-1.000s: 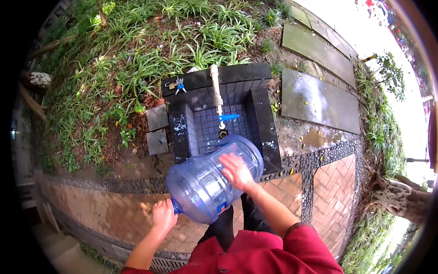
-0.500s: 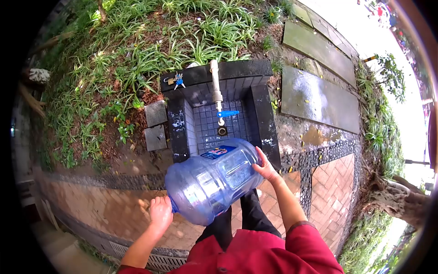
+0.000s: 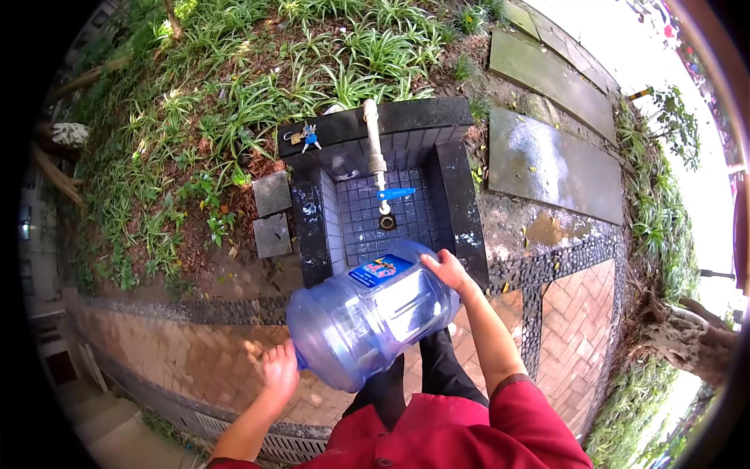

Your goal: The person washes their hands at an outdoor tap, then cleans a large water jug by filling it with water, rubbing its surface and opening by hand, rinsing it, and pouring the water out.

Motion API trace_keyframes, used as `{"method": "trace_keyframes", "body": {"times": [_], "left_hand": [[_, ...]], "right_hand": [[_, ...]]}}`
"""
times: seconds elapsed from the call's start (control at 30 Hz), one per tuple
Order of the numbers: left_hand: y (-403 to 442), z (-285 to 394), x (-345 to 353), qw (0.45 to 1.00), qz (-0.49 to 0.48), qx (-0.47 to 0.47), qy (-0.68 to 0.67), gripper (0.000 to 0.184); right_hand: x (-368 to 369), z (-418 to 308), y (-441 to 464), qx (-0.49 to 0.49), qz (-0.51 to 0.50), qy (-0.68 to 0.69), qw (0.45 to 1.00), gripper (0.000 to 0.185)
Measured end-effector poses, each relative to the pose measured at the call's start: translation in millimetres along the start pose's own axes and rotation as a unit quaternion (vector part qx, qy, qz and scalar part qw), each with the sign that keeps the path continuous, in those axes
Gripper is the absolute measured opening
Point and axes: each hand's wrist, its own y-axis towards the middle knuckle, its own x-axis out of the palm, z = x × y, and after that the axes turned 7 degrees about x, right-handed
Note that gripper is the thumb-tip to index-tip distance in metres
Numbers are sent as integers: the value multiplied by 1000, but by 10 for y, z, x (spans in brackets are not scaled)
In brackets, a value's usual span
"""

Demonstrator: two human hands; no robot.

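Observation:
A big clear blue water-cooler bottle (image 3: 344, 324) is held on its side in front of my body, its neck toward the lower left. My left hand (image 3: 280, 367) is closed at the neck; its fingertips are partly hidden. My right hand (image 3: 449, 272) grips the rim of the base at the upper right, thumb and fingers bent over it. A blue printed label (image 3: 381, 270) faces upward. Just beyond the bottle, a tiled sink (image 3: 355, 227) holds a drain, below a white tap with a blue lever handle (image 3: 396, 193).
On the sink's black back ledge (image 3: 414, 113) lie a padlock and keys (image 3: 311, 137). Two grey blocks (image 3: 272, 194) sit left of the sink. Wet stone slabs (image 3: 551, 164) lie to the right, brick paving (image 3: 187, 344) underfoot, and leafy plants (image 3: 344, 47) behind.
The bottle has rolled slightly, so its label shows more fully. My right hand has shifted up and over the base, while my left hand stays at the neck.

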Motion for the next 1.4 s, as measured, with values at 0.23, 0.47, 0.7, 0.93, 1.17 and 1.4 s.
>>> {"method": "trace_keyframes", "body": {"times": [0.23, 0.47, 0.7, 0.93, 1.17, 1.4], "left_hand": [[189, -174, -253, 971, -174, 25, -163, 55], [207, -117, -275, 965, -154, -7, -210, 38], [394, -8, -515, 992, -52, 49, -103, 29], [459, 82, -628, 999, 39, 12, -24, 44], [441, 184, -525, 1000, 16, -1, 22, 47], [361, 200, -499, 999, 33, 13, 20, 47]], "right_hand": [[31, 505, -161, -119, -85, 187, 971, 68], [138, -583, 12, 70, 29, -299, 951, 57], [997, -1233, -880, -275, -80, -57, 956, 42], [661, -1238, -855, -429, -1, -106, 897, 41], [673, -804, -987, -302, 53, -60, 950, 43], [628, -1171, -1266, -409, 18, -129, 903, 41]]}}
